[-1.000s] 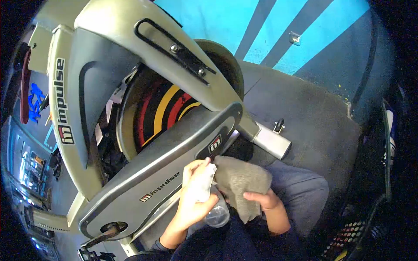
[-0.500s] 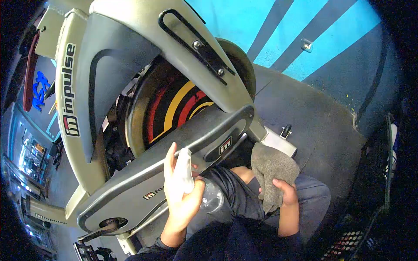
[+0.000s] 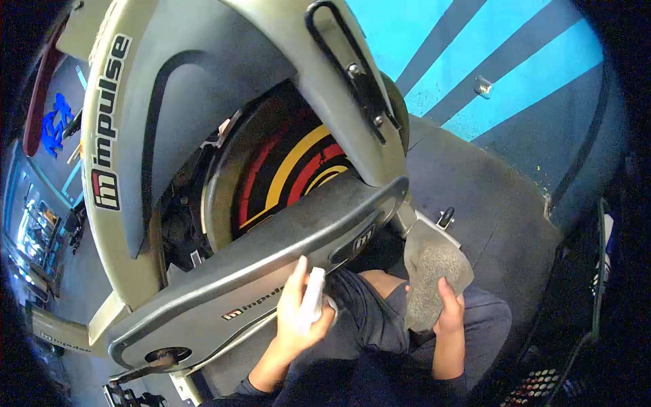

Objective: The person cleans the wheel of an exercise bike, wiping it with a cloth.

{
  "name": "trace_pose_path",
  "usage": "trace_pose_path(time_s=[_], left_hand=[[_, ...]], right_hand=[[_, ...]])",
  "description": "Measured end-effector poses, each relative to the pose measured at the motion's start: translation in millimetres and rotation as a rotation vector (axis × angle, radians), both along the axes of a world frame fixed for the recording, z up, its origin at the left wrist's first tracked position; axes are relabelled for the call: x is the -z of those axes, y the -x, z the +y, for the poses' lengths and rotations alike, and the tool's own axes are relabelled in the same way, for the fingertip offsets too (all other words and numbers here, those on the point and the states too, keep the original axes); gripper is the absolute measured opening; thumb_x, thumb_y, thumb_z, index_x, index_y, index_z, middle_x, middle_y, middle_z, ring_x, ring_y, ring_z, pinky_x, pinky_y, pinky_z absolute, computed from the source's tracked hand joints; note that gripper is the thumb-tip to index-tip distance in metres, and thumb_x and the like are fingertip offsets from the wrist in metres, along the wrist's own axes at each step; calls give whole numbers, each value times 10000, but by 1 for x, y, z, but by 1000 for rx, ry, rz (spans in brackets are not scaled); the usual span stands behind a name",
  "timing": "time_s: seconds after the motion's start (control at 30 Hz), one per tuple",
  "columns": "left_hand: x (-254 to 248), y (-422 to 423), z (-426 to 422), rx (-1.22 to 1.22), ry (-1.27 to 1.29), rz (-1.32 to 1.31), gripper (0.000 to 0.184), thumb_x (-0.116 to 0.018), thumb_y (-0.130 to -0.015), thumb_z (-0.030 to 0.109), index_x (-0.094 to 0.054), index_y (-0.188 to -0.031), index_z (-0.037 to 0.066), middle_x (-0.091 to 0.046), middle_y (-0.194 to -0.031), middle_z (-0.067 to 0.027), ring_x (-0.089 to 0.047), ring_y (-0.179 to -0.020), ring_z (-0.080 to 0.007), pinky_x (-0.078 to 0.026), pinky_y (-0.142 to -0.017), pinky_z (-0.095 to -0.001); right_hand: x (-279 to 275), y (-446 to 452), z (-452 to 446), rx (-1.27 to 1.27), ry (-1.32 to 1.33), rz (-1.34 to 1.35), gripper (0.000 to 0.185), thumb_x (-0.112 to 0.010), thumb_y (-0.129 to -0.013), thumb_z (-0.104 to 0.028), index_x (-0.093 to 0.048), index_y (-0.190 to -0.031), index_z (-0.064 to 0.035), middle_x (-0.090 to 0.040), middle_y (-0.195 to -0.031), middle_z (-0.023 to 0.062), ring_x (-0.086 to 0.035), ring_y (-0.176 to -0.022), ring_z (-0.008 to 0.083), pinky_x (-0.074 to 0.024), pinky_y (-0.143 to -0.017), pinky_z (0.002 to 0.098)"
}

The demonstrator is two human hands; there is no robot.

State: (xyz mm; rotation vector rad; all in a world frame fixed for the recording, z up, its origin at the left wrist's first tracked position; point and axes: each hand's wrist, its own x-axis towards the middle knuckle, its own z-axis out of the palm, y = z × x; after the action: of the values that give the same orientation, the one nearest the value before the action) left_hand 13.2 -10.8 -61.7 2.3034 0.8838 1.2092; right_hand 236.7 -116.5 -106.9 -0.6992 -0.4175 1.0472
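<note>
Gray cloth (image 3: 437, 264) is right of center in the lower half of the frame, bunched in your right hand (image 3: 450, 308). Your right thumb lies over its near face while the other fingers are mostly hidden behind it; the grip looks closed, though how hard you squeeze does not show.

Its nap looks thick and soft, so expect something light and limp that resists slipping and folds wherever it is unsupported. It should take firm squeezing without harm. A broad hold through the middle, thumb in front and fingers behind, probably suits it best; pinched by a corner, it would likely flop.

At lower center, your left hand (image 3: 298, 315) curls around a white spray head (image 3: 313, 295), index finger raised away from it. Whatever sits beneath the white part is largely hidden. It looks like smooth, stiff plastic, likely more slippery than the cloth and best held around its neck.

Beyond both hands, an exercise bike (image 3: 196, 322) fills the left and center, its red-and-yellow ringed wheel (image 3: 288, 173) above your left hand. At lower right, beside the cloth, a gray-clothed leg (image 3: 489, 317) is bent.
</note>
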Motion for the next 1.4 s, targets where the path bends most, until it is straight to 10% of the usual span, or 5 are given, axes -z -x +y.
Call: trace_pose_path(time_s=[0.17,0.37,0.63,0.83,1.4], left_hand=[[30,13,5,60,9,-17,790,-582,-627,7,-255,-1343,-62,-572,-909,-118,-589,-753,-193,-490,-720,-297],[29,9,8,60,-60,-108,757,-647,-606,4,-325,-1283,-100,-611,-913,-161,-621,-803,-288,-493,-777,-357],[48,18,11,100,6,-94,727,-713,-615,89,-369,-1230,-92,-592,-931,-208,-614,-798,-352,-495,-746,-393],[51,17,18,154,14,-77,658,-745,-627,124,-408,-1154,-81,-585,-926,-226,-612,-781,-375,-494,-715,-403],[70,24,10,122,62,-48,587,-753,-644,132,-432,-1092,-70,-583,-928,-229,-610,-752,-377,-490,-677,-403]], right_hand=[[-76,40,24,369,113,-672,319,-521,-873,-93,-490,-1155,55,-588,-1058,139,-575,-950,221,-446,-838,325],[-141,81,109,738,-81,-1827,593,-589,-698,-44,-437,-1269,7,-427,-1313,207,-417,-1213,370,-347,-995,422],[-148,113,168,627,142,-1925,600,-521,-681,-58,-371,-1218,164,-436,-1195,383,-565,-1029,376,-488,-802,369],[-153,155,143,451,92,-2040,488,-445,-789,-137,-448,-1199,129,-486,-1197,330,-557,-1060,290,-434,-654,281],[-152,137,160,578,218,-1809,523,-464,-769,-139,-422,-1195,161,-480,-1172,360,-565,-1042,328,-478,-760,337]])
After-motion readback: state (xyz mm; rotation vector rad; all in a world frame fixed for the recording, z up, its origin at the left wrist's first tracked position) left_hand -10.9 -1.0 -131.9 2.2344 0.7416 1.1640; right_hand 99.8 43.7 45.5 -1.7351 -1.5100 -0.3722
